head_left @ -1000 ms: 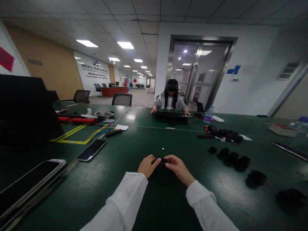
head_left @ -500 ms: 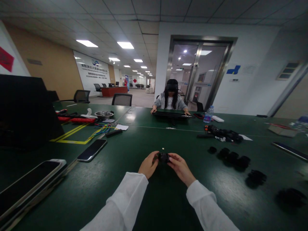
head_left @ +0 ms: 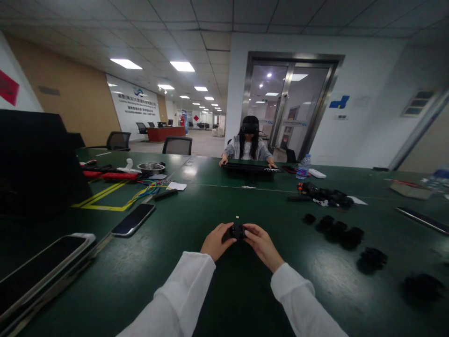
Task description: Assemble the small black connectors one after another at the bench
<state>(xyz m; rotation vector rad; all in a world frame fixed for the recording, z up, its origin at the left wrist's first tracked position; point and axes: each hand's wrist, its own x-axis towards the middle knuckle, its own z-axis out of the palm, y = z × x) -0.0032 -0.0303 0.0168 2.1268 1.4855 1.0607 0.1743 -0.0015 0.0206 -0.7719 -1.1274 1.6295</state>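
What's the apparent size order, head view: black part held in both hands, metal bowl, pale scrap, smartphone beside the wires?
1. Smartphone
2. Metal bowl
3. Black part, partly covered by fingers
4. Pale scrap

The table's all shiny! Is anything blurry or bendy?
Head view: pale glare on the table, likely from ceiling lights; black parts at right look blurry; the door frame leans, probably lens distortion; the held black piece is too dark for detail.
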